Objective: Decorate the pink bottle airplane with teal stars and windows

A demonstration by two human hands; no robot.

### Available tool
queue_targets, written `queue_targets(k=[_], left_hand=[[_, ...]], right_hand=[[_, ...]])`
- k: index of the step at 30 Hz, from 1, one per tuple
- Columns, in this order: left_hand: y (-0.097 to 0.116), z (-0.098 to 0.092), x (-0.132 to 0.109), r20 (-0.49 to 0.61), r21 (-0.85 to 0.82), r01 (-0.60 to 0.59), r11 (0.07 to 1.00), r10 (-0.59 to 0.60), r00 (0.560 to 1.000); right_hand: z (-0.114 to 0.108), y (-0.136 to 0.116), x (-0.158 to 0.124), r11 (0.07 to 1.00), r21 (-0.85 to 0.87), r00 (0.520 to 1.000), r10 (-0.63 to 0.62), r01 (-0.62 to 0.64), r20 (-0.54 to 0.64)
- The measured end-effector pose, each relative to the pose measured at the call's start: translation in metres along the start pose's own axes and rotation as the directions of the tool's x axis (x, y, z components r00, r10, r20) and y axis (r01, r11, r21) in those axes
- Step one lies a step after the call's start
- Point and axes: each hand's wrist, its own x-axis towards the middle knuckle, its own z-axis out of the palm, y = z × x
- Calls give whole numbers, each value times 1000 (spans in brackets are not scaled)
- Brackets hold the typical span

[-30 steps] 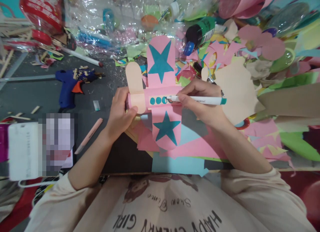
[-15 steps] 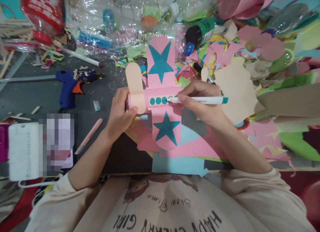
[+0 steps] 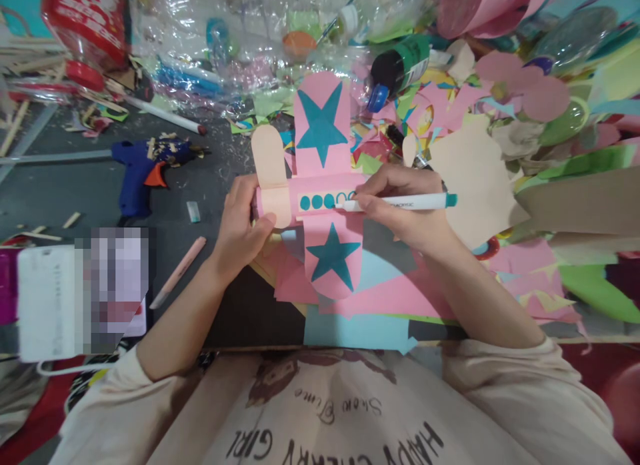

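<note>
A pink paper aeroplane [image 3: 325,185] with two teal stars on its wings lies across the middle of the work surface. My left hand [image 3: 243,221] is closed round its tail end, by the beige tail fin [image 3: 269,158]. My right hand [image 3: 400,208] pinches a white marker with a teal cap [image 3: 405,201]. The marker's tip rests on the body, on a row of teal circles [image 3: 320,201]; three are filled and the one at the tip is only outlined.
A blue glue gun [image 3: 143,168] lies at the left. A pink pencil [image 3: 177,273] and a white device [image 3: 47,301] sit at the near left. Crumpled clear plastic and bottles [image 3: 397,68] crowd the back. Coloured paper scraps [image 3: 500,151] cover the right side.
The marker tip has shifted slightly right along the row of circles, and a new outlined circle shows beside the filled ones. My left hand has stayed put.
</note>
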Motion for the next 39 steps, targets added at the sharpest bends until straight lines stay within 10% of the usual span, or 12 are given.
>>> queue_targets(k=[10,39], left_hand=[[-2,3,-1,-21,-31,19,999,-20,1000],[-2,1,-2,-3,-31,40,999,-40,999]], right_hand=[[-6,-1,5,977,181,990,127,-112,-69],[-7,0,5,983,29,981,184,-183,-54]])
